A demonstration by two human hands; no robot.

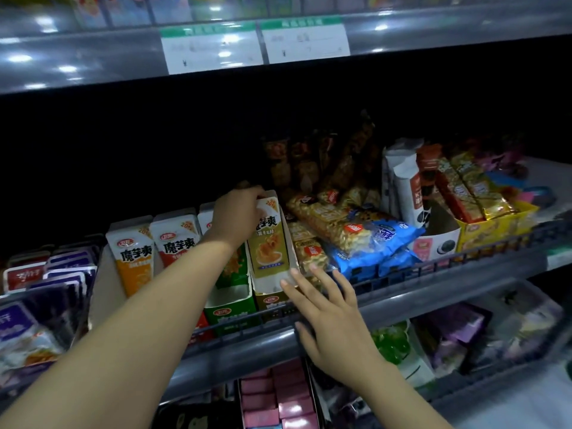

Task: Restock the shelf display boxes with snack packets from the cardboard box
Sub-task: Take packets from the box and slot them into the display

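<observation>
My left hand (236, 216) reaches into the middle shelf and grips the top of the gold display box (269, 243), which stands upright at the shelf front. My right hand (328, 314) hovers open at the shelf rail, fingers spread, fingertips touching the box's lower right corner. A green display box (230, 300) stands just left of the gold one, partly behind my left forearm. Two more boxes, orange (133, 258) and red (176, 239), stand further left. The cardboard box is out of view.
Peanut bars (328, 221) and blue packets (380, 239) lie heaped right of the gold box, then a white cookie box (433, 243) and a yellow box (492, 224). A grey rail (448, 286) edges the shelf. Pink packets (278, 394) fill the shelf below.
</observation>
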